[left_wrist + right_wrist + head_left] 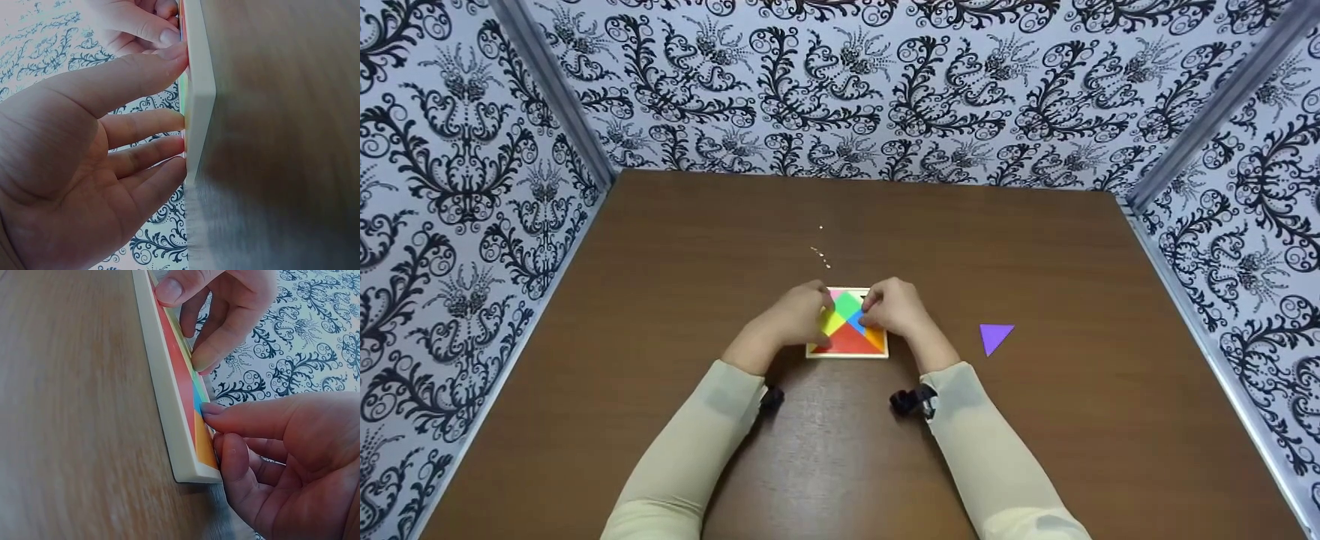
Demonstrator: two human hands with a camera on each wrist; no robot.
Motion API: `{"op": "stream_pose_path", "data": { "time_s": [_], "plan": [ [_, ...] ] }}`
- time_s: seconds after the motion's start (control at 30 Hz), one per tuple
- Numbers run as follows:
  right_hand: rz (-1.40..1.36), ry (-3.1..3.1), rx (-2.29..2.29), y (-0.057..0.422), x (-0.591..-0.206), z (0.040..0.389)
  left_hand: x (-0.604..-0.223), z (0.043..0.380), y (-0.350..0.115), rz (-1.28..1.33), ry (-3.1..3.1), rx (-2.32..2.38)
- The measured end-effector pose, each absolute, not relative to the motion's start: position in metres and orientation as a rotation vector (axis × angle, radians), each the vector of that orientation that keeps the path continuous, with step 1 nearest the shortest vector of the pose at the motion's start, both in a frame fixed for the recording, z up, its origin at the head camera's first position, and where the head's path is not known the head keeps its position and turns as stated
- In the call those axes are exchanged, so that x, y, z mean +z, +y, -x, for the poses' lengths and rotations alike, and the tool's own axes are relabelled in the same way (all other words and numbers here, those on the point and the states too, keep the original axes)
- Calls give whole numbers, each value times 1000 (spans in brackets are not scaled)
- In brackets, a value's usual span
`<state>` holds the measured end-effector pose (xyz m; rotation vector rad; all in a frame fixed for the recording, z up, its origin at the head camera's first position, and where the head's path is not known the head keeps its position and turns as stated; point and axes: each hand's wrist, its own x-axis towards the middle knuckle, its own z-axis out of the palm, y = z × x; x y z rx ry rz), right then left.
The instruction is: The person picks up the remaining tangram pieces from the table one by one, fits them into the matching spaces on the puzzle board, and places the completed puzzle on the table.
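A tangram tray [847, 356] with a pale rim lies flat on the table, holding red [851, 343], orange [875, 337], blue [856, 321], green [847, 304], yellow and pink pieces. My left hand [795, 315] spans the tray's left side. Its thumb touches the red piece and its fingertips rest along the yellow and pink ones. At the right side, my right hand [896, 306] has its thumb [216, 415] on the blue piece, with the bent index finger by the tray's edge. A purple triangle piece [996, 337] lies on the table to the right of my right hand.
The brown table [697, 225] is enclosed by patterned walls [840, 90] at the back and both sides. Several tiny pale specks [820, 255] lie behind the tray. Dark wrist cameras [911, 403] sit by both cuffs.
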<state>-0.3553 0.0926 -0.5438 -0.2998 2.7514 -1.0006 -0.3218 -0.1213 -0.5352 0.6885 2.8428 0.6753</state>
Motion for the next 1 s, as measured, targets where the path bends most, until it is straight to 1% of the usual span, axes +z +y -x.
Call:
{"op": "stream_pose_path", "data": {
  "time_s": [0.43,0.7,1.0],
  "plan": [
    [332,2688,-1070,99,-541,356,-537,323,-122,-705,2833,674],
    [199,2562,-1209,113,-535,360,-535,321,-121,-745,2861,610],
    [146,2572,-1271,136,-530,368,-534,322,-121,-723,2852,630]
  ]
}}
